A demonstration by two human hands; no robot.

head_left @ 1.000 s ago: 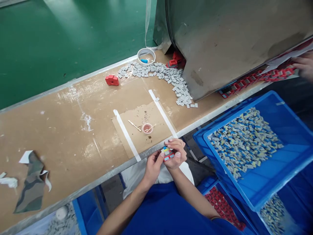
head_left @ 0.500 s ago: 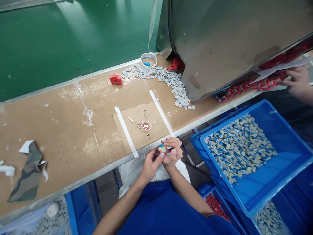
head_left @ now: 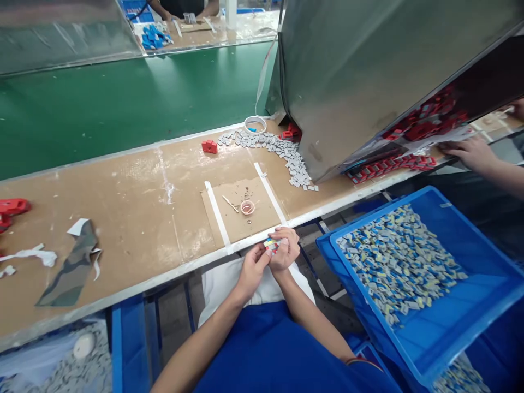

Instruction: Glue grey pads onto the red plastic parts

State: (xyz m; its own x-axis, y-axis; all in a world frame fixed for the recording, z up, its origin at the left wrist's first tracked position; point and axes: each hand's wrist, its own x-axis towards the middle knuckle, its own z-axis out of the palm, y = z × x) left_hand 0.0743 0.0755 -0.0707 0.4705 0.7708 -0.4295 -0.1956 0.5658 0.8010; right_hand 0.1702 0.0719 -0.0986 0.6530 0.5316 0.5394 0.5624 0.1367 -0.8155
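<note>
Just past the table's front edge, above my lap, my left hand [head_left: 252,266] and my right hand [head_left: 285,250] are closed together on a small plastic part [head_left: 271,245]. It shows red, grey, yellow and blue patches; my fingers hide the rest. On a taped-down cardboard sheet [head_left: 257,232] beyond my hands stands a small cup [head_left: 247,207] of reddish liquid with a stick in it. A pale stick [head_left: 230,204] lies to its left. Farther back are many flat grey pieces [head_left: 298,166] and a red block-shaped part [head_left: 209,147].
A blue bin [head_left: 470,322] of small grey, blue and yellow pieces stands at my right. A metal housing [head_left: 347,71] rises over the table's right side, with red parts [head_left: 393,166] below and a co-worker's hand [head_left: 470,153] beside them. Camouflage cloth [head_left: 73,267] lies left.
The view has tilted up, showing another bench and a person at the far side. Both my hands keep hold of the small part. The co-worker's hand at right has shifted left and down in view.
</note>
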